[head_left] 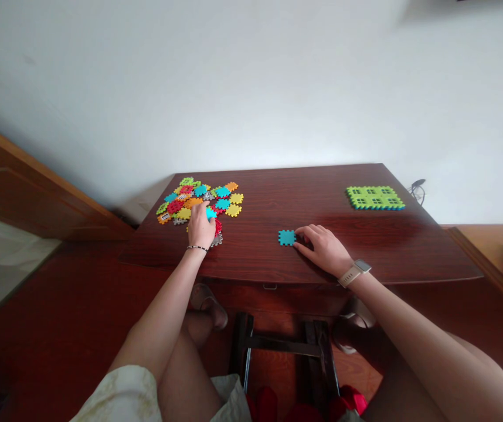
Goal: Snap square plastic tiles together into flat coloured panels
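My left hand (201,227) reaches into a pile of colourful interlocking puzzle tiles at the left of the table. A light-blue puzzle tile (210,213) shows between its thumb and fingers, which are closed on it; the fingertips are partly hidden. Near the table's front middle, a flat teal puzzle tile (286,237) lies on the wood. My right hand (322,247) pinches the right edge of that tile with thumb and fingers. Around my left hand lie yellow tiles (234,210), red tiles (174,207) and an orange tile (232,186).
At the right of the dark wooden table (273,196) lies a joined green panel (374,198) with window openings and a blue layer beneath. A white wall (269,88) stands behind. A black cable (418,190) hangs past the right edge. A drawer handle (269,286) is under the front edge.
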Demonstrator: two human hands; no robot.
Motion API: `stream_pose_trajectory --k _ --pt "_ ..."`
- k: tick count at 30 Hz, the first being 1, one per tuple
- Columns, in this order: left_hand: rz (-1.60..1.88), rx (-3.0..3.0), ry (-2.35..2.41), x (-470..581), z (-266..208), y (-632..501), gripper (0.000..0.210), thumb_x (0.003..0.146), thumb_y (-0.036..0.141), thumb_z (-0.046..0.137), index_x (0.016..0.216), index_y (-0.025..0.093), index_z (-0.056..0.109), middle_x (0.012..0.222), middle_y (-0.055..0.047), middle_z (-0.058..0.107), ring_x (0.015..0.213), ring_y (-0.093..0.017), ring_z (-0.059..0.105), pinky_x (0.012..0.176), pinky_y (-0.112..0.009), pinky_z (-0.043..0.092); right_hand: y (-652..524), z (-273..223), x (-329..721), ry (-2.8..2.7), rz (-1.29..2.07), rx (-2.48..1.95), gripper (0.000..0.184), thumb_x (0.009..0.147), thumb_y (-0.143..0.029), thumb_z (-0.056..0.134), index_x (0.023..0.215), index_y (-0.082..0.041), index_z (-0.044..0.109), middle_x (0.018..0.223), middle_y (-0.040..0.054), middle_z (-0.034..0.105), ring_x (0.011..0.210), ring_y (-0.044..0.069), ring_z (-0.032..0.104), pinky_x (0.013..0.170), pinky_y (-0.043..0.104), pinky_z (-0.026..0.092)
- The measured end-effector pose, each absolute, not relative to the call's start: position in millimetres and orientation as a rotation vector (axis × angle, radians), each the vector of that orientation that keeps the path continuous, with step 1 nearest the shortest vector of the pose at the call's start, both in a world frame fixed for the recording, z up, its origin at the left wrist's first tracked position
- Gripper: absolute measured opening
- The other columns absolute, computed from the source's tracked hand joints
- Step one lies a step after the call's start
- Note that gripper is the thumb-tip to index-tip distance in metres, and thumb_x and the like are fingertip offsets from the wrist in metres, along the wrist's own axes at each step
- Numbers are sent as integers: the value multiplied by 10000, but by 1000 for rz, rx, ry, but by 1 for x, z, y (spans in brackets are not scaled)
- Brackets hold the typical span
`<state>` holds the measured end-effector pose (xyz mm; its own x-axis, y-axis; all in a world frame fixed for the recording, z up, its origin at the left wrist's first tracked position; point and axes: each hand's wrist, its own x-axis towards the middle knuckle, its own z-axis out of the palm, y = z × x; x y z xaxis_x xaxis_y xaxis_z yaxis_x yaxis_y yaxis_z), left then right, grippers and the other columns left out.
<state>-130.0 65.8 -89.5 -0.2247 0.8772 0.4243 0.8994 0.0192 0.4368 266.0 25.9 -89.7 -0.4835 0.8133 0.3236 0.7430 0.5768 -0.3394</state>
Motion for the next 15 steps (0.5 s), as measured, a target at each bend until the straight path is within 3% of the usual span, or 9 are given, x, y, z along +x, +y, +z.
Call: stream_pose_trajectory --k 4,9,12,15 --pt "-1203 -1986 -2156 -125 -87 69 543 889 47 598 1402 226 593 1381 -136 625 1344 -302 617 1191 -485 528 26 -89 266 -2362 204 -1247 234 1048 -409 640 1188 -225 673 955 69 700 899 277 634 853 415 483" --pt "-1597 -2071 -2117 -116 -86 77 431 930 124 579 1347 225 614 1387 -117 668 1283 -242 671 1121 -418 579 26 -88 266 -2365 208 -1243 231 1055 -417 627 1189 -234 669 953 72 703 902 281 639 844 409 480" --pt "-1881 -2113 -2095 -102 -87 76 389 915 181 613 1302 205 635 1398 -122 687 1317 -252 660 1146 -431 559 26 -89 266 -2363 212 -1246 230 1054 -415 632 1190 -233 672 955 75 706 906 281 641 842 406 478" --pt "-2174 -2204 -2108 -81 -88 71 432 901 268 668 1328 210 642 1405 -131 689 1301 -274 664 1022 -413 617 26 -90 267 -2365 209 -1251 237 1054 -415 635 1196 -230 674 961 74 706 912 280 639 847 405 476"
